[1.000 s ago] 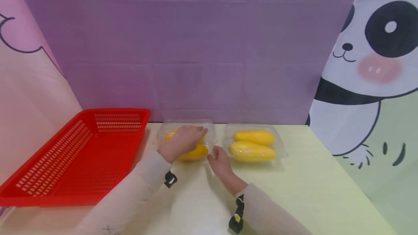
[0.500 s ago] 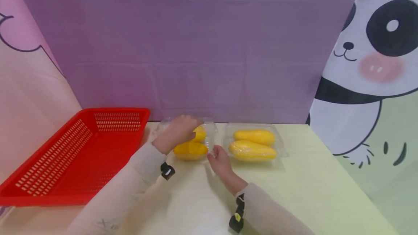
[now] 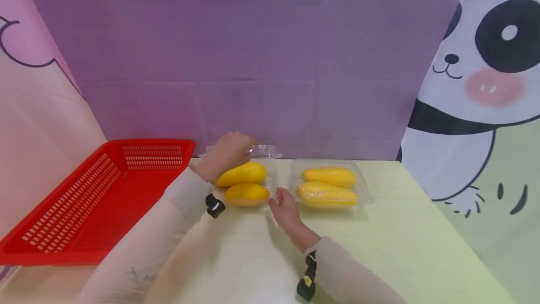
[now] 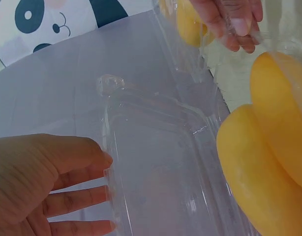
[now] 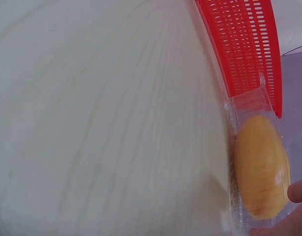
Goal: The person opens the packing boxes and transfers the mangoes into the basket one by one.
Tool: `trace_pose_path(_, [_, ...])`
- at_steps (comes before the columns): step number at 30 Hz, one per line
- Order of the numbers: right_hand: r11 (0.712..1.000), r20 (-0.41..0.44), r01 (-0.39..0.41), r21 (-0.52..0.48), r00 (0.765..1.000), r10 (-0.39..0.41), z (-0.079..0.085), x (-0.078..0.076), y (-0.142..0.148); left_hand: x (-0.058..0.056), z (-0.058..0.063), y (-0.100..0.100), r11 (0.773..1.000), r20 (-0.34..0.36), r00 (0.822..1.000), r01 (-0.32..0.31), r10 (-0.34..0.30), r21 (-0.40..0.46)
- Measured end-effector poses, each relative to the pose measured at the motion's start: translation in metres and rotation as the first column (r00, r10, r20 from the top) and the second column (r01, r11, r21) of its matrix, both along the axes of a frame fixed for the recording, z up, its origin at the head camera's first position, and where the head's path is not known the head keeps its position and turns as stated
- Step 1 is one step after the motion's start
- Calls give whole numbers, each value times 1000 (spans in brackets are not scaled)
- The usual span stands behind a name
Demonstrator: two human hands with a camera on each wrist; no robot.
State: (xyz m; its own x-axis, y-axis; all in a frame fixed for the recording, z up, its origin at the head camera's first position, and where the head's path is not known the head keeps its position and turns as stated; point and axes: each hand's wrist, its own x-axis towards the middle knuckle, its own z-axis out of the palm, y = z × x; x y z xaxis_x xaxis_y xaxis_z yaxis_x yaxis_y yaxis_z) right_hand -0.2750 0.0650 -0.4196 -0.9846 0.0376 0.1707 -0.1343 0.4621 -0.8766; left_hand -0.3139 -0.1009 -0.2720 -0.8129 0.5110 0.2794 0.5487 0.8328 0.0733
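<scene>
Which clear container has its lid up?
The container nearest the red basket: its lid stands raised at the left hand. The other container, farther right, shows no raised lid.

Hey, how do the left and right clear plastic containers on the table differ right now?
The left container has its lid open; the right container looks closed. The left hand holds that lid and the right hand the left container's edge; neither holds the right container. The left container sits nearer the red basket than the right one. Both hold two yellow fruits.
</scene>
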Motion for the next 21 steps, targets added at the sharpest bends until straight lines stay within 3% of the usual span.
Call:
trace_pose_path(6, [1000,-5,-1,-9,1000,1,1,1,-1,-7,6,1,998,31,1000,-7,5,61])
trace_pose_path(12, [1000,-5,2,-3,1000,-2,-1,2,0,-11,10,3,998,40,999,-28,26,63])
trace_pose_path(21, [1000,8,9,-6,1000,-9,-2,0,0,-22,14,1,995,-42,997,-66,69,78])
